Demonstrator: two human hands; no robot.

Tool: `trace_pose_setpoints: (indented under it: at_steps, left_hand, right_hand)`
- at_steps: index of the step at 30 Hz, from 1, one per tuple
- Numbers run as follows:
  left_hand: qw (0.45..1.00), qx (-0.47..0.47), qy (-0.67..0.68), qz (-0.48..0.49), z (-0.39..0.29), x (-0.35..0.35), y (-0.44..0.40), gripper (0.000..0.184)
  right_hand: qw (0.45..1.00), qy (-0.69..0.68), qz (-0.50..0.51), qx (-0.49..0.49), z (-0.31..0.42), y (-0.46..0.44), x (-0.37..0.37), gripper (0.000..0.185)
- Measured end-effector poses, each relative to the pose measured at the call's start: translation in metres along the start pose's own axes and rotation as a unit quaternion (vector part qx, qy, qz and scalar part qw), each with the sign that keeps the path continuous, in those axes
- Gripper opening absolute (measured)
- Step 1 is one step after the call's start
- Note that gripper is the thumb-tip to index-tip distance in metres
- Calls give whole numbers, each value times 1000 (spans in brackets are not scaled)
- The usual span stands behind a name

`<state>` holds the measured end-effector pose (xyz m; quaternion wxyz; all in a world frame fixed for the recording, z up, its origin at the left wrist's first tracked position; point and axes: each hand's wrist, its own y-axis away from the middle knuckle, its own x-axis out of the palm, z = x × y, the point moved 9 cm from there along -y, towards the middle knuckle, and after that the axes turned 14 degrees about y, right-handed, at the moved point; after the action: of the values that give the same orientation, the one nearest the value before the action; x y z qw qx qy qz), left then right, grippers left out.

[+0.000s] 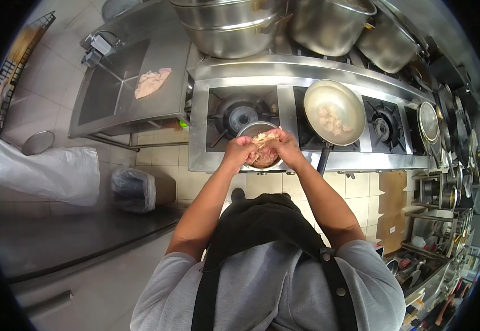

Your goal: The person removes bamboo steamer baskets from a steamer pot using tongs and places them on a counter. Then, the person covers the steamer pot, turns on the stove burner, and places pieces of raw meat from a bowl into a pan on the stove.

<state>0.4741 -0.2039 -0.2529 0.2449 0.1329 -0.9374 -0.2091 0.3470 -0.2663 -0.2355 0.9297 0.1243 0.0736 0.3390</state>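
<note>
My left hand (240, 151) and my right hand (285, 148) come together over a round metal bowl (244, 132) at the front of the stove. Between them they grip a piece of pale, shredded-looking meat (263, 139), fingers closed on it from both sides. More pinkish-brown meat (264, 160) lies in the bowl below. To the right of my hands, a frying pan (320, 94) sits on a burner with pale pieces of meat (332, 121) in it. Its dark handle (324, 159) points toward me.
Large steel pots (328, 25) stand along the back. A burner (244, 115) lies behind the bowl, another (382, 128) right of the pan. At left is a steel sink counter (165, 49) with a pink cloth (152, 83). A lined bin (135, 189) stands on the floor.
</note>
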Motion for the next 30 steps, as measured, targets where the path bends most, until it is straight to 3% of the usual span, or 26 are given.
trace_pose_setpoints:
  at_steps: [4,6,7,9,10,12,19,21,24,26,28,30]
  left_hand:
    - [995,51,-79,23,-3,8,4,13]
    - [978,129,-162,30,-16,18,7,15]
    - [977,129,-163,35,-18,21,8,15]
    - [998,53,-43,3,-12,13,9,19]
    - [998,51,-46,13,-10,14,8,19]
    - [994,82,70,-1,-13,6,9,24]
    - [992,77,87,42,-17,7,16,26]
    - [977,44,193,80,-18,13,21,25]
    - [964,1,255,79,-14,8,21,13]
    - [970,6,235,60,-13,8,18,7]
    - [980,20,196,10,-11,1,17,17]
    - [982,34,182,31,-9,5,15,19]
  right_hand:
    - [991,-126,18,49,-4,6,4,26]
    - [999,16,19,26,-5,3,7,23]
    - [999,16,14,26,-5,2,8,23]
    - [996,-61,-23,66,-13,8,2,18]
    - [995,-61,-33,64,-13,10,-4,18]
    - [955,-286,18,79,-13,15,0,15]
    - [941,-337,-9,20,-5,23,-29,19]
    - [932,-362,12,16,-5,26,-44,11]
    - [925,-365,-83,67,5,42,-77,21]
    - [943,-313,-106,41,8,43,-104,24]
    - [957,-259,-127,17,13,47,-127,29]
    - [971,-168,-171,-4,18,54,-151,32]
